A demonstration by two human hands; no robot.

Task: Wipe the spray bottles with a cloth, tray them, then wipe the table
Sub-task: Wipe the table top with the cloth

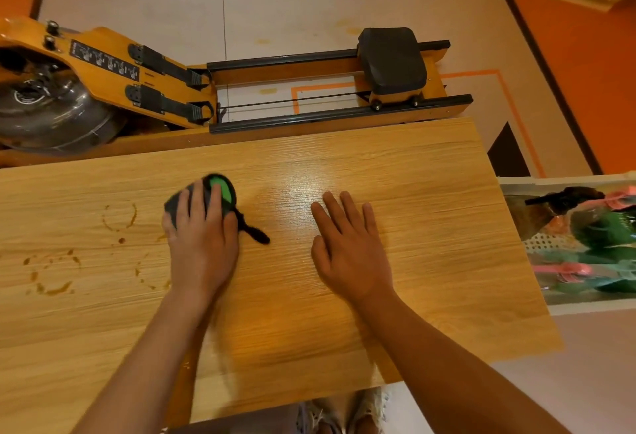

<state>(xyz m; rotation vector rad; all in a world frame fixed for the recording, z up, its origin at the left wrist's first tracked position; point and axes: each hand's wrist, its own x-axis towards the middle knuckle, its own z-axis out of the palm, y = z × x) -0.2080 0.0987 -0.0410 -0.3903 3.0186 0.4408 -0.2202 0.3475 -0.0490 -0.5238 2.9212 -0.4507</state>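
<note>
My left hand [203, 241] presses a dark grey and green cloth [225, 192] flat on the wooden table [413, 192], fingers straight over it. A dark strip of the cloth trails out to the right. My right hand [347, 244] lies flat on the table with its fingers spread and holds nothing. Brown ring stains [118, 216] mark the table to the left of the cloth. At the far right, a white tray [585, 306] holds green spray bottles [605, 230] with pink triggers, lying on their sides.
A wooden rowing machine [241, 89] with a black seat stands on the floor beyond the table's far edge. The table's right edge runs close to the tray. My feet [344, 413] show below the near edge.
</note>
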